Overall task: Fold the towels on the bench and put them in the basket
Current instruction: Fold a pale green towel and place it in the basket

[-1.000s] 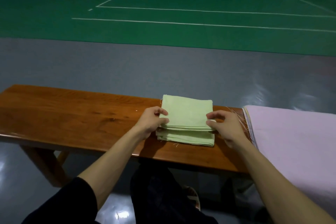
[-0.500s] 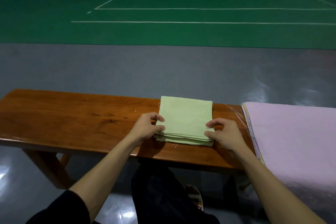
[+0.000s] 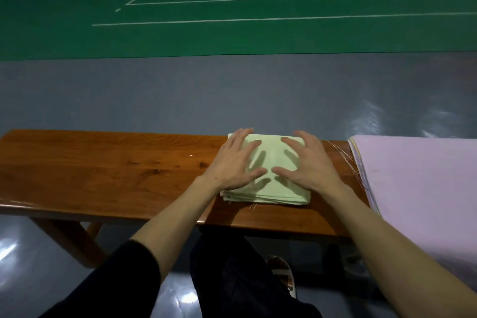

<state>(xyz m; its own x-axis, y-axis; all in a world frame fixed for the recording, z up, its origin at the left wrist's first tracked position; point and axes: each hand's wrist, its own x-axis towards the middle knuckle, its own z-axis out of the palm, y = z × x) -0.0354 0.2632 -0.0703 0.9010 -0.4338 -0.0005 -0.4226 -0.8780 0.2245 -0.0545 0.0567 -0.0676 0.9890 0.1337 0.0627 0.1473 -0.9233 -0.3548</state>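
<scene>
A light green towel, folded into a thick square, lies on the wooden bench right of its middle. My left hand rests flat on the towel's left half with fingers spread. Flat on the right half, fingers apart too, lies my right hand. Neither hand grips anything. A pile of unfolded towels with a pink towel on top covers the bench's right end and hangs over the front. No basket is in view.
Bare wood stretches along the bench's left half. Loose threads trail between the green towel and the pink pile. Grey floor and a green court with white lines lie beyond the bench. My legs and a shoe are under the bench's front edge.
Both hands let go of the green towel's side edges and moved onto its top, fingers spread flat. The folded layers now lie flatter.
</scene>
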